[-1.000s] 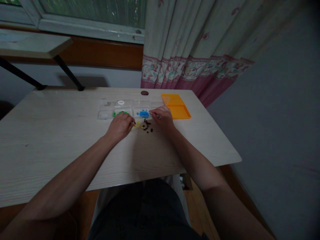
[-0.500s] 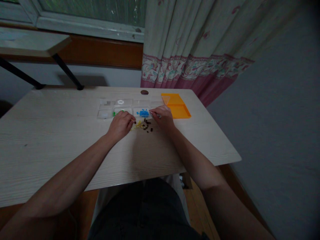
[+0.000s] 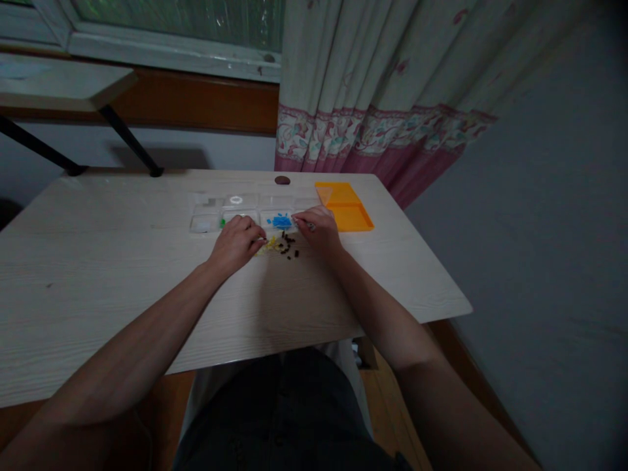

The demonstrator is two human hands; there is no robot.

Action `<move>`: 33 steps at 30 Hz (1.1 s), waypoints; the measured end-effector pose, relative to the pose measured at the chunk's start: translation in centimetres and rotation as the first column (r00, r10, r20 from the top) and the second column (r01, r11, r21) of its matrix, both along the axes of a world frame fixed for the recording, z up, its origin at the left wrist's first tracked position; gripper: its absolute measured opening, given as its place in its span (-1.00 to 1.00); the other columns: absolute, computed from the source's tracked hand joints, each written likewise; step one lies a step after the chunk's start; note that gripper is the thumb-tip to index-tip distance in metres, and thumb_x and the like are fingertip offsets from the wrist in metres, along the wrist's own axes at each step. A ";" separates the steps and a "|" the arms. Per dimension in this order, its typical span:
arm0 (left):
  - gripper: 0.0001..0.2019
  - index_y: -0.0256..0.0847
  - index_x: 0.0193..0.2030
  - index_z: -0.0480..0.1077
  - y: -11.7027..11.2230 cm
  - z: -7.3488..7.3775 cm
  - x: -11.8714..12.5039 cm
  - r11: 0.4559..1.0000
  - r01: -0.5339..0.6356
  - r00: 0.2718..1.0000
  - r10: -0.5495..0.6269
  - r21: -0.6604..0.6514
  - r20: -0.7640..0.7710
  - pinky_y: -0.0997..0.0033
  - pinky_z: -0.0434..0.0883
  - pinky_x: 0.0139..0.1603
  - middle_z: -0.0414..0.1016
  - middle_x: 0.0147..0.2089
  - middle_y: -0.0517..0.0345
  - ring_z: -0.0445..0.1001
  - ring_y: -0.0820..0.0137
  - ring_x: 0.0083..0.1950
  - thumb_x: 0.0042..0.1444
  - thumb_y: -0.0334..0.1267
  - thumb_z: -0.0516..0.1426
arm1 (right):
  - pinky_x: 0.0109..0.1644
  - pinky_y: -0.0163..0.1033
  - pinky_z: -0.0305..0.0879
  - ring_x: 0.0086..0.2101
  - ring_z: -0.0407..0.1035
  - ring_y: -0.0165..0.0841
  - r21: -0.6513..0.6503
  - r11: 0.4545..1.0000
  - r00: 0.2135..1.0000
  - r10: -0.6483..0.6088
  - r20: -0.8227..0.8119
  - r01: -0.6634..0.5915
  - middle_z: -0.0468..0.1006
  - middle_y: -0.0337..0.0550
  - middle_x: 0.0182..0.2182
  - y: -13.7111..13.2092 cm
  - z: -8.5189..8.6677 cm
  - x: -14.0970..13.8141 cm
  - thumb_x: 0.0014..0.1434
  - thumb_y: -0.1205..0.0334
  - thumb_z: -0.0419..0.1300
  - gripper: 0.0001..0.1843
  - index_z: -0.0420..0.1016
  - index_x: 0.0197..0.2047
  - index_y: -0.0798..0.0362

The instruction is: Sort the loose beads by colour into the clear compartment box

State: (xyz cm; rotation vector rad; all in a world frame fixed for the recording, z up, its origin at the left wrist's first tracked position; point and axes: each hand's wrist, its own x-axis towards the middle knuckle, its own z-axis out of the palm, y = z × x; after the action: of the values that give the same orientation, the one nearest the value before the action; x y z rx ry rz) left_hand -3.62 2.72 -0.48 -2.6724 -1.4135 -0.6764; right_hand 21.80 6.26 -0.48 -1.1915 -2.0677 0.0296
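My left hand [image 3: 238,239] is closed in a pinch at the left edge of a pile of small yellow pieces [image 3: 273,244]. Whatever its fingertips hold is too small to name. Beside that pile lie several dark brown pieces [image 3: 288,247] on the table. My right hand [image 3: 320,227], fingers pressed together, is at the right side of a clear compartment with blue pieces [image 3: 281,222]; what it grips, if anything, cannot be made out. Green pieces [image 3: 223,223] show in another clear compartment, partly hidden behind my left hand.
An orange open box [image 3: 353,217] lies right of the clear boxes [image 3: 199,224], whose lids stand open behind. A dark oval object [image 3: 282,180] sits near the back edge. A raised shelf [image 3: 63,85] on black legs stands at the left, a curtain [image 3: 333,131] behind.
The fingertips of my left hand have closed over the dark spot seen between them before. My right hand stays nearly still, and the view has shifted very slightly.
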 end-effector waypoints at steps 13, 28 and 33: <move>-0.75 -0.21 -0.19 0.47 -0.2 0.2 1.1 0.997 -0.052 0.993 0.058 0.065 -0.100 0.13 0.26 -0.09 0.42 -0.18 -0.08 0.31 0.13 -0.08 0.34 -0.18 0.01 | 0.03 -0.09 0.19 -0.15 0.40 -0.24 -0.004 1.000 0.999 0.031 0.032 -0.031 0.66 -0.14 -0.24 -0.2 -0.1 -0.5 0.36 0.04 0.09 -0.68 0.66 -0.17 -0.07; -0.73 -0.16 -0.08 0.54 -0.2 0.5 -0.3 1.000 0.008 1.000 -0.007 -0.018 0.025 0.15 0.29 -0.03 0.43 -0.15 -0.02 0.32 0.17 -0.06 0.31 -0.14 0.05 | 0.03 -0.10 0.16 -0.15 0.39 -0.25 -0.022 0.999 0.999 0.039 0.034 -0.038 0.65 -0.14 -0.24 -0.4 0.1 -0.4 0.36 0.04 0.10 -0.69 0.66 -0.16 -0.05; -0.77 -0.11 -0.05 0.54 -0.1 0.3 -0.6 0.996 0.079 0.996 -0.077 -0.035 0.050 0.14 0.28 0.00 0.40 -0.12 -0.01 0.31 0.17 -0.03 0.27 -0.14 0.12 | 0.04 -0.10 0.16 -0.15 0.39 -0.25 -0.006 0.999 0.999 0.043 0.029 -0.043 0.65 -0.14 -0.24 -0.2 0.0 -0.4 0.36 0.03 0.10 -0.68 0.65 -0.16 -0.04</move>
State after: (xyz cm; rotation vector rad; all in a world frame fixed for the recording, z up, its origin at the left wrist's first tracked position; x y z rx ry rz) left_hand -4.18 2.59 -0.23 -2.7709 -1.3522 -0.7330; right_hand 21.41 6.09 -0.48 -1.1565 -2.1201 0.0381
